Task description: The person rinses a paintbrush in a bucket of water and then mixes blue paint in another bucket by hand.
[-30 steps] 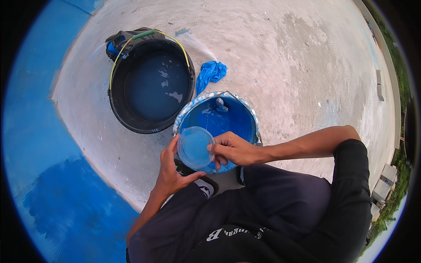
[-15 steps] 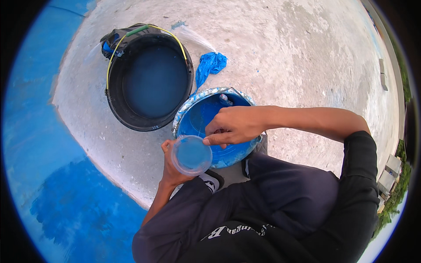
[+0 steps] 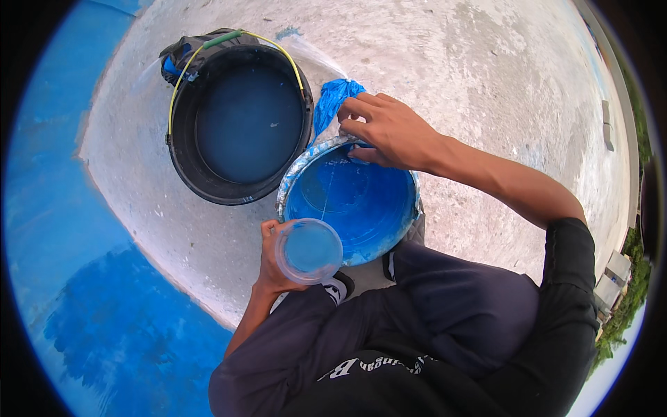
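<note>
My left hand [image 3: 273,263] is wrapped round a clear plastic cup [image 3: 309,251] with pale blue liquid in it. The cup is held over the near left edge of a paint bucket [image 3: 379,208], whose inside is coated blue and whose rim is crusted white and blue. At the bucket's far rim is my right hand [image 3: 392,135], its fingers bent, with the thumb lower on the inside. Whatever lies between those fingers is hidden by the hand. A thin pale line runs down the bucket's inside between the far rim and the cup.
Left of the paint bucket stands a black bucket [image 3: 182,156] of dark bluish liquid, its yellow handle with a green grip [image 3: 222,39] raised. A crumpled blue plastic bag [image 3: 331,104] lies between the buckets' far sides. Blue-painted floor [image 3: 104,292] borders the bare concrete [image 3: 479,90] on the left.
My right hand has moved away from the cup, up to the bucket's far rim. The cup in my left hand has shifted slightly to the right.
</note>
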Demonstrator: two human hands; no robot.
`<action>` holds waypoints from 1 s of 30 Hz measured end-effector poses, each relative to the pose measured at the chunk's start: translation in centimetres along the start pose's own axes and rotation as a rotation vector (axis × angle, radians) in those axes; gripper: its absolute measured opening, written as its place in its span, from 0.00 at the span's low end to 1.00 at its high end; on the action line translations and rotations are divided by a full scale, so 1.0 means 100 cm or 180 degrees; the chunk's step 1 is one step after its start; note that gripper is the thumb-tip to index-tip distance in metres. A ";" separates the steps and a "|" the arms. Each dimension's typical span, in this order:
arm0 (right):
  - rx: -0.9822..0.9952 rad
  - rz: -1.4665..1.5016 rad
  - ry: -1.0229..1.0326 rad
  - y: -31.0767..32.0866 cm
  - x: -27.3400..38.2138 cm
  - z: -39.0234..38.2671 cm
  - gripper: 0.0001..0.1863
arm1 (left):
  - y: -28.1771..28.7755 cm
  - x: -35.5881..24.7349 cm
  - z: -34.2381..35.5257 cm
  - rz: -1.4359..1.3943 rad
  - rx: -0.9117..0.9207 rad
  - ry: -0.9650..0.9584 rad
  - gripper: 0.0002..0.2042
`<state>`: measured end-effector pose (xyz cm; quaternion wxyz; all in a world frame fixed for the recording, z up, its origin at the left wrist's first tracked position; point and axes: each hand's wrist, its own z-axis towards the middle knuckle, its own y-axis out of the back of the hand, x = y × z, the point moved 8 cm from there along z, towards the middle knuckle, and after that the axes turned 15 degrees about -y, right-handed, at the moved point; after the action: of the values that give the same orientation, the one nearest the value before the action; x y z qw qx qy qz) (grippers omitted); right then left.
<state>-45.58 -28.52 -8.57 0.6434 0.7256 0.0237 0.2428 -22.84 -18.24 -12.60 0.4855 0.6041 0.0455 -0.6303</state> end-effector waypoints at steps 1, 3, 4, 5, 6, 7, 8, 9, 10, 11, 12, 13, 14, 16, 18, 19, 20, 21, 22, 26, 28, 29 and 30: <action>-0.0011 0.0049 -0.0020 0.000 -0.002 -0.001 0.20 | 0.002 -0.002 0.003 -0.0028 -0.0067 -0.0010 0.37; 0.0030 0.0162 -0.0015 0.003 -0.002 -0.002 0.18 | 0.005 -0.005 0.008 -0.0035 -0.0110 -0.0030 0.36; 0.0049 0.0219 -0.0013 0.004 -0.002 -0.003 0.17 | 0.005 -0.005 0.010 -0.0013 -0.0085 -0.0038 0.36; -0.0034 0.0281 0.0094 0.005 0.001 -0.004 0.15 | 0.005 -0.005 0.012 0.0007 -0.0056 -0.0051 0.36; -0.0116 0.0343 0.0201 0.004 0.002 -0.006 0.14 | 0.004 -0.005 0.012 0.0049 -0.0015 -0.0070 0.36; -0.0199 0.0405 0.0308 0.004 0.004 -0.008 0.13 | 0.003 -0.004 0.013 0.0091 0.0027 -0.0090 0.35; -0.0230 0.0417 0.0276 0.002 0.004 -0.009 0.12 | 0.001 -0.003 0.013 0.0134 0.0070 -0.0106 0.35; -0.0259 0.0429 0.0244 0.001 0.005 -0.009 0.12 | 0.001 -0.003 0.014 0.0188 0.0099 -0.0132 0.35; -0.0287 0.0441 0.0213 0.000 0.005 -0.010 0.12 | 0.002 -0.004 0.015 0.0241 0.0127 -0.0157 0.35; -0.0266 0.0451 0.0191 0.000 0.005 -0.010 0.12 | 0.002 -0.005 0.016 0.0300 0.0153 -0.0192 0.35; -0.0243 0.0461 0.0170 0.000 0.004 -0.011 0.13 | 0.002 -0.006 0.016 0.0290 0.0146 -0.0207 0.35; -0.0220 0.0471 0.0148 0.000 0.004 -0.011 0.13 | 0.001 -0.006 0.016 0.0279 0.0139 -0.0221 0.35; -0.0211 0.0504 0.0186 0.000 0.005 -0.012 0.13 | 0.001 -0.006 0.015 0.0269 0.0130 -0.0227 0.35; -0.0191 0.0567 0.0260 0.002 0.007 -0.015 0.14 | 0.001 -0.005 0.016 0.0258 0.0117 -0.0216 0.35; -0.0249 0.0578 0.0266 0.004 0.009 -0.014 0.14 | 0.002 -0.005 0.017 0.0233 0.0114 -0.0195 0.34; -0.0279 0.0583 0.0267 0.005 0.010 -0.014 0.15 | 0.003 -0.006 0.018 0.0202 0.0120 -0.0187 0.33; -0.0258 0.0584 0.0302 0.006 0.010 -0.014 0.14 | 0.003 -0.007 0.019 0.0165 0.0128 -0.0184 0.33; -0.0238 0.0585 0.0337 0.007 0.010 -0.013 0.14 | 0.002 -0.007 0.019 0.0159 0.0161 -0.0175 0.32; -0.0218 0.0586 0.0371 0.007 0.009 -0.013 0.14 | 0.002 -0.007 0.019 0.0154 0.0194 -0.0167 0.32; -0.0061 0.0600 0.0721 0.000 0.015 -0.018 0.10 | 0.002 -0.009 0.023 0.0124 0.0265 -0.0136 0.29; 0.0089 0.0370 0.0767 -0.007 0.017 -0.019 0.09 | 0.002 -0.013 0.027 0.0157 0.0259 -0.0204 0.28; 0.0053 0.0278 0.0561 -0.010 0.012 -0.018 0.08 | 0.002 -0.014 0.029 0.0175 0.0260 -0.0238 0.28; 0.0017 0.0186 0.0355 -0.016 0.008 -0.018 0.08 | 0.001 -0.014 0.029 0.0159 0.0250 -0.0247 0.28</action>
<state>-45.16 -26.31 -9.76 0.6317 0.7131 0.0390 0.3015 -25.14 -19.40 -10.65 0.4783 0.5988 -0.0132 -0.6423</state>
